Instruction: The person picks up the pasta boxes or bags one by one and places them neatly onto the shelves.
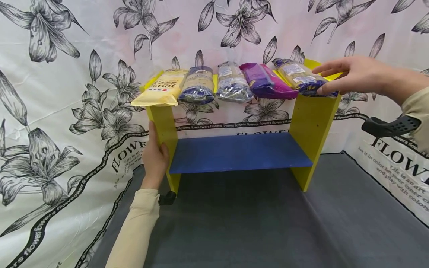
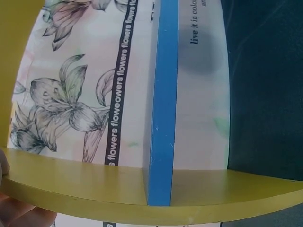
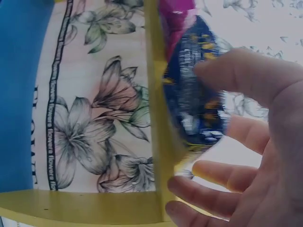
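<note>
My left hand (image 1: 155, 160) holds the left side panel (image 1: 164, 126) of a small yellow shelf, thumb on the inner side and fingers outside; the left wrist view shows only fingertips (image 2: 28, 215) at the corner. At the top right, my right hand (image 1: 365, 74) is at a clear, blue-ended packet (image 1: 298, 74). Its thumb lies against the packet's blue end (image 3: 194, 94), the other fingers spread and not closed round it. Further left along the top lie a purple packet (image 1: 266, 82), a silvery clear packet (image 1: 232, 82), a blue-and-clear packet (image 1: 198, 85) and a yellow packet (image 1: 164, 87).
A blue middle board (image 1: 239, 152) joins the two yellow sides, the right panel (image 1: 311, 126) among them. The shelf stands on a dark grey surface (image 1: 241, 223). Flower-printed cloth (image 1: 83, 123) hangs behind and beside it.
</note>
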`<state>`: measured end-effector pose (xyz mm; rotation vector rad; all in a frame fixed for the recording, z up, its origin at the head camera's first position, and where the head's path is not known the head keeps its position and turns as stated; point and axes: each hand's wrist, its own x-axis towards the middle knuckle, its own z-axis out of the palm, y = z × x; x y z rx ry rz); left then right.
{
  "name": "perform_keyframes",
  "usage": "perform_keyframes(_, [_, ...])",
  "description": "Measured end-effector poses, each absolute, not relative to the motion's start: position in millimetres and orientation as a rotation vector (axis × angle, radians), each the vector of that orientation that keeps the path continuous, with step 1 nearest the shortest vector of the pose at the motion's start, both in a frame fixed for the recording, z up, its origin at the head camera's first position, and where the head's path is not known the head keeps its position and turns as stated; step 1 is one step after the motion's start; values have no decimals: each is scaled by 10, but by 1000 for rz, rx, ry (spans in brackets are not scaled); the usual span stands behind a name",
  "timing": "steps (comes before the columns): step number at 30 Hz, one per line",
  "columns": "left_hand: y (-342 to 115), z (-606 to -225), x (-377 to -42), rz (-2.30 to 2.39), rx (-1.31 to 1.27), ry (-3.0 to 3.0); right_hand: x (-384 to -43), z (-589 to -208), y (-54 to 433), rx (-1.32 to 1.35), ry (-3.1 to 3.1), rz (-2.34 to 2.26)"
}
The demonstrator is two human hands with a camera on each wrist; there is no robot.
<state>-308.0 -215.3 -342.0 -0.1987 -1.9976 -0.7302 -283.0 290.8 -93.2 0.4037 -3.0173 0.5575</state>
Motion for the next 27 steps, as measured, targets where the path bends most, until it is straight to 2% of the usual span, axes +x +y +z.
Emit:
perform_keyframes(6, [-2152,-3428,-3091,-725,-206,-1992,-2698,-844,2721,392,-2897,633])
perform_keyframes(17, [-2140,-3459,-3050,-747,-174,-2029,-2630,-808,1857,615,-2916,213])
perform_keyframes(21, [-2135,-3478,-3044,-746,-171,-2033,-2654,-884,1771,713,-2864,128])
perform_keyframes(27, [-2147,-3439,-3059,-715,-202,-2002,-2674,-906,1739,719,-2803,121])
